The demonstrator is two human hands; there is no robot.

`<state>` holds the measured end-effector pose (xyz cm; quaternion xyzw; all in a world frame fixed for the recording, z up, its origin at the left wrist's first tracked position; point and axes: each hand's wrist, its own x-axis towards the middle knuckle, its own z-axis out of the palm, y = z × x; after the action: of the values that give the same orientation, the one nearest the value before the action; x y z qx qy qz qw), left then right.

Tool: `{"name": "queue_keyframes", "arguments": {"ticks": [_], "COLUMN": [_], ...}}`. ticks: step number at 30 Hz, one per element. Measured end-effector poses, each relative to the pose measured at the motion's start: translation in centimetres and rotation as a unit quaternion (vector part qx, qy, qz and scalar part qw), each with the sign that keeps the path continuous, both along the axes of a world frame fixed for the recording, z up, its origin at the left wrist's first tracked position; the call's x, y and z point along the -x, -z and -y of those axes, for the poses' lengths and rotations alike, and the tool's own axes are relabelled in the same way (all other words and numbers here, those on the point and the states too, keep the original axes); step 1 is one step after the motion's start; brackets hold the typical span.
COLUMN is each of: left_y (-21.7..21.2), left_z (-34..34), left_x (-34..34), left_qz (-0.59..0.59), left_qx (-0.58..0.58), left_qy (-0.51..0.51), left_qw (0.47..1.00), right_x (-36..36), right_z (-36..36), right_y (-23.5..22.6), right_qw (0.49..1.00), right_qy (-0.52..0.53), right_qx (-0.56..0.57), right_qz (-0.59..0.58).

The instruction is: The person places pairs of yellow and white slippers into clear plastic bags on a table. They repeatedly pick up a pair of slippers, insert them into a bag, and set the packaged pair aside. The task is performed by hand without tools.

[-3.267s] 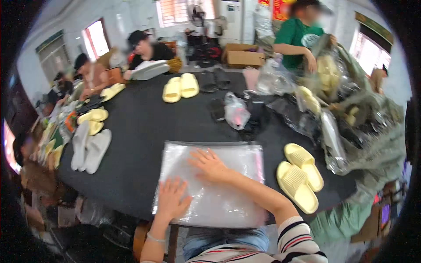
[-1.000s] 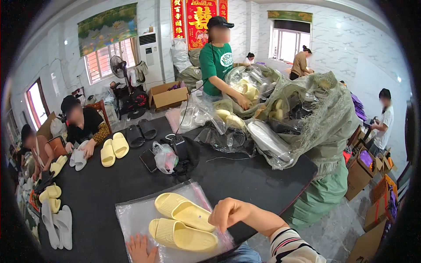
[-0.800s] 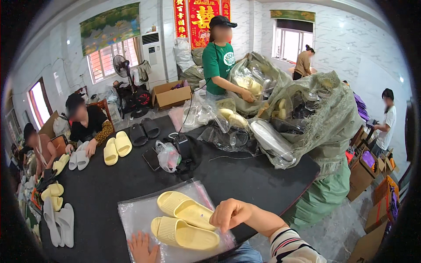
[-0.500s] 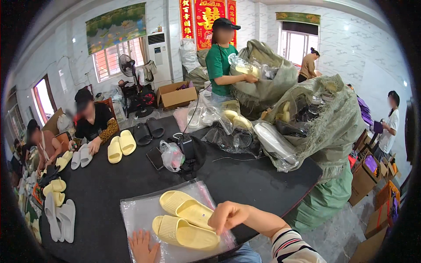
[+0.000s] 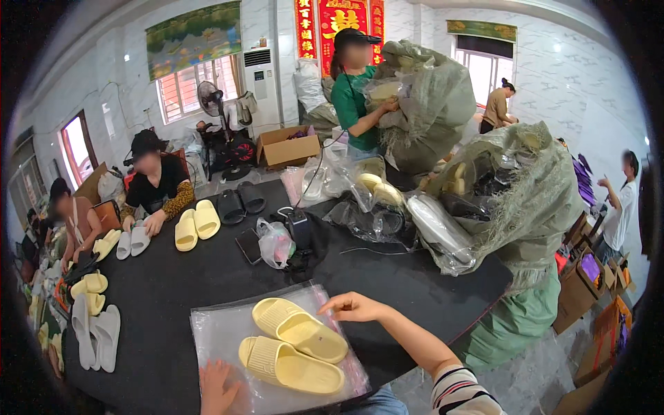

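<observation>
A pair of pale yellow slide slippers lies side by side on a stack of clear plastic bags (image 5: 216, 330) at the table's near edge. The near slipper (image 5: 304, 370) and the far slipper (image 5: 301, 330) both point their toe straps to the left. My left hand (image 5: 218, 389) rests on the bags left of the slippers, fingers spread. Just above the bags' right edge, beside the far slipper, hovers my right hand (image 5: 354, 307); its fingers reach left, loosely bent, with nothing visible in them.
More yellow slippers (image 5: 196, 225), black slippers (image 5: 242, 200) and grey slippers (image 5: 106, 339) line the dark table (image 5: 173, 290). A phone (image 5: 249, 247) and a small plastic bag (image 5: 274, 243) lie mid-table. Large woven sacks (image 5: 526, 200) crowd the right; co-workers stand or sit around.
My right hand has moved up and away from the near slipper's heel, its fingers now stretched further left. The left hand stays on the bags. A co-worker's sack has shifted upright.
</observation>
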<state>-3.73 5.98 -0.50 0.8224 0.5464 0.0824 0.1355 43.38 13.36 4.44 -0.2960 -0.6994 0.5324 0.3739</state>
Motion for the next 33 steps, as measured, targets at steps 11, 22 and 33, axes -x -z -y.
{"name": "queue_keyframes", "arguments": {"ticks": [11,22,33], "left_y": [-10.5,-4.7,-6.5], "left_z": [-2.8,-7.0,-6.4], "left_x": [-15.2,-18.9,-2.4], "left_qz": [0.057,-0.246,-0.318], "left_qx": [-0.177,-0.216,-0.183], "left_qy": [0.299,0.316,0.314], "left_qw": [0.936,0.891,0.876], "right_x": [1.0,2.8,3.7], "right_z": [-1.7,-0.1,0.6], "right_y": [7.5,5.8,5.7], "right_qw": [0.977,0.809,0.767], "right_qy": [0.158,0.132,0.152], "right_qx": [-0.032,-0.382,-0.406], "right_qz": [0.142,0.426,0.473]}}
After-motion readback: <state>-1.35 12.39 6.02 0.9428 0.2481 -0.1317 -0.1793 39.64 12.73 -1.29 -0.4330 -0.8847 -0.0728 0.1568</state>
